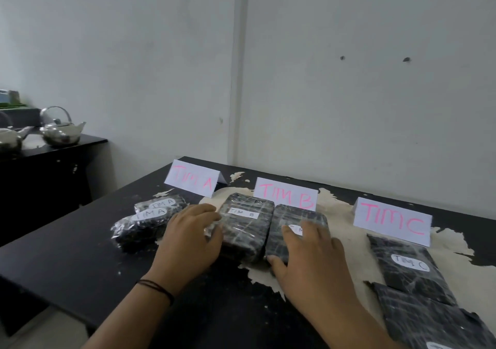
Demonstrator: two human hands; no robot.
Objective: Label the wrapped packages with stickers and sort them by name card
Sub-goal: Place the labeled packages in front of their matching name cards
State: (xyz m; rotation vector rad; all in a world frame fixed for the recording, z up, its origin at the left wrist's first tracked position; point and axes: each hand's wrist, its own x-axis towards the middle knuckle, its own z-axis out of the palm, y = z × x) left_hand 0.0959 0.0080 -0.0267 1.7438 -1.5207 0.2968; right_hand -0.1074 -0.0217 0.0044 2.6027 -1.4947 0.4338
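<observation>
Three folded white name cards stand along the back of the black table: TIM A (193, 178), TIM B (286, 194) and TIM C (392, 221). Two small wrapped packages with TIM A stickers (150, 217) lie in front of the first card. Two dark wrapped packages lie side by side before the TIM B card. My left hand (191, 238) rests against the left side of the one labelled TIM B (244, 225). My right hand (311, 257) lies on top of the other (292, 222), thumb at its near edge, partly hiding its sticker. Two packages (410, 265) (434, 322) lie before TIM C.
The table (67, 262) has worn pale patches where its black surface has peeled. A lower black side table (53, 160) at the left carries two metal teapots (62, 131). A white wall stands right behind the cards.
</observation>
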